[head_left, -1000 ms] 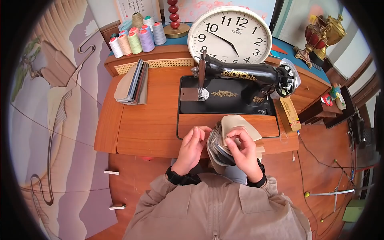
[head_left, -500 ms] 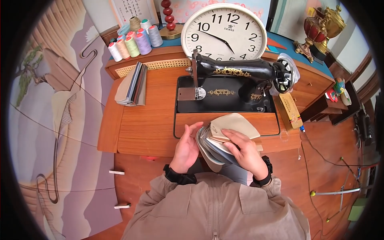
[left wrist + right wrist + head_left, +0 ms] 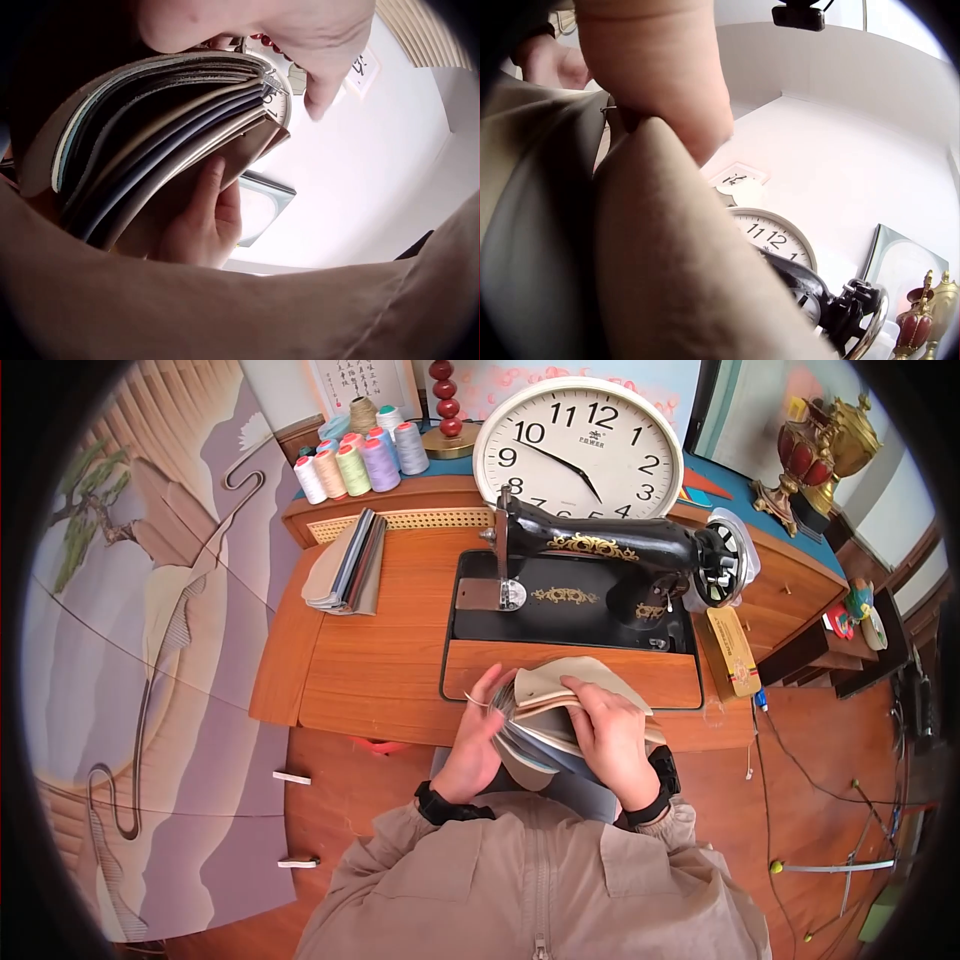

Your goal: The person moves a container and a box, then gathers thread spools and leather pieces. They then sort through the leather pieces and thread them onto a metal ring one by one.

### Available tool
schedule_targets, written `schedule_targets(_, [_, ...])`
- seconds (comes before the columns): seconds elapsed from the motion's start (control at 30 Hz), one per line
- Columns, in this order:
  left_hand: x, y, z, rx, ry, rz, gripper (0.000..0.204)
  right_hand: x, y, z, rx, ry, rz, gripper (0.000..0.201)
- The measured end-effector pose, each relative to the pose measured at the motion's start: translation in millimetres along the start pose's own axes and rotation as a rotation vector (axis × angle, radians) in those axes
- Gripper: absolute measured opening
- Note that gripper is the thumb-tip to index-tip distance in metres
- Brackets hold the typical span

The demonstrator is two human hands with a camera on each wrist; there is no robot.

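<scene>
While the left hand (image 3: 474,745) stands with its fingers parted and loosely extended, we find nothing clearly held in it; motion blur at the fingertips leaves us unable to say whether they touch anything. The right hand (image 3: 615,745) has hold of the swatch bundle (image 3: 552,732), fingers laid over the beige top leaf and thumb set at the side against the leaves, so its grip is partly closed about the upper layers.

Key relation: the bundle lies between the two hands, immediately to the right of the left fingers. We read its long axis as running crosswise from the left hand toward the right, sloping down toward the person. The gathered end, with a thin metal piece (image 3: 276,84) at it, faces the left fingers; the leaves spread apart toward the right hand. We judge the left hand the nearer one to that end, and the right the better placed to steady the leaves.

Further out, the bundle sits at the near edge of the bench (image 3: 380,660), partly overhanging it. Beyond, we note the black sewing machine (image 3: 610,540), a second bundle (image 3: 345,565) at the far left and a gold box (image 3: 733,650) at the right.
</scene>
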State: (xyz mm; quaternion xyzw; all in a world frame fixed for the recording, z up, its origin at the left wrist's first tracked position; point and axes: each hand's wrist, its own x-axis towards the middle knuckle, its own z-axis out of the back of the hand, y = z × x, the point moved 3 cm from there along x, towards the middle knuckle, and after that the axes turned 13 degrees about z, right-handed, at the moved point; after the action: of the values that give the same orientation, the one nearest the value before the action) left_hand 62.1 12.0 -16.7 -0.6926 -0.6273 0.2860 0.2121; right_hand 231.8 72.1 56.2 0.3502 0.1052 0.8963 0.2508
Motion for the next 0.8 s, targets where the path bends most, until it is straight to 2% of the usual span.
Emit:
schedule_targets(0.07, [-0.8,-2.2,-7.0,0.215,0.015,-0.041,0.088,5.6,6.4,2.9,-0.011,-0.015,0.016,0.035])
schedule_targets(0.1, [-0.6,-2.7,-9.6,0.212,0.017,-0.045,0.088,8.1,9.7,4.2,-0.021,-0.031,0.026,0.034])
schedule_targets(0.17, [0.3,-3.0,-16.0,0.316,0.005,-0.04,0.104,13.1,16.4,4.6,-0.039,-0.04,0.06,0.035])
schedule_targets(0.23, [3.1,0.5,-17.6,0.338,-0.033,-0.084,0.097,16.9,22.8,3.8,-0.056,-0.044,0.091,0.036])
schedule_targets(0.3, [8.4,7.9,-5.3,0.251,-0.149,-0.066,0.086,20.7,29.7,3.3,-0.109,-0.06,0.18,0.039])
schedule_targets(0.33, [8.2,7.1,-6.4,0.246,-0.146,-0.066,0.086,22.6,31.0,2.7,-0.114,-0.057,0.18,0.039])
schedule_targets(0.4, [6.8,2.0,-8.6,0.224,-0.149,-0.119,0.067,26.4,33.8,2.9,-0.156,-0.116,0.191,0.042])
schedule_targets(0.43, [7.0,1.8,-7.0,0.219,-0.147,-0.118,0.067,27.3,34.3,1.4,-0.16,-0.112,0.191,0.042])
schedule_targets(0.5, [7.6,-0.5,-4.0,0.255,-0.12,-0.174,0.053,28.7,32.7,0.0,-0.185,-0.139,0.156,0.043])
schedule_targets(0.6, [7.4,-4.3,1.5,0.299,-0.103,-0.181,0.043,29.5,32.3,-1.1,-0.187,-0.092,0.108,0.041])
schedule_targets(0.8, [7.5,-12.2,3.7,0.313,-0.086,-0.188,0.047,45.8,42.3,2.6,-0.227,-0.03,0.143,0.036])
